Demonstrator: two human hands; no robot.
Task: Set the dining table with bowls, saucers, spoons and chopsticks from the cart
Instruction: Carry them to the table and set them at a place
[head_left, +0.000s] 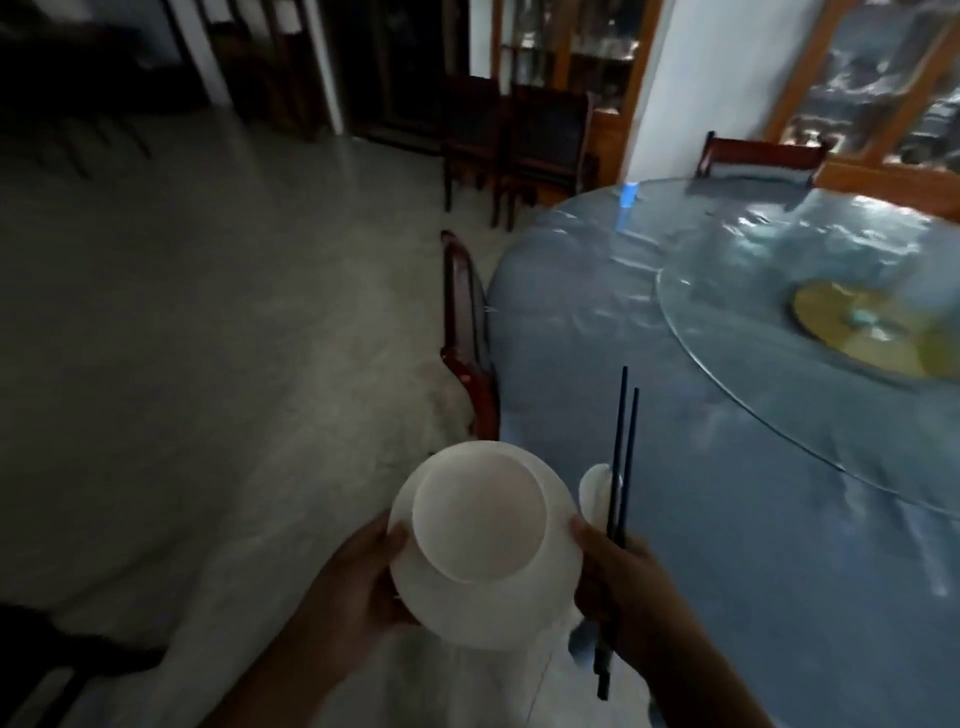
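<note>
- At the bottom of the view, between our two hands, we hold a white bowl stacked on a white saucer — the left hand grips the saucer's left edge.
- Our right hand touches the saucer's right edge and is clenched around a pair of dark chopsticks and a white spoon, both pointing away from us.
- Just beyond lies the round bench with its blue cover — a glass turntable sits on it, a blue cup at the far rim.
- A wooden chair stands at the bench's left edge.
</note>
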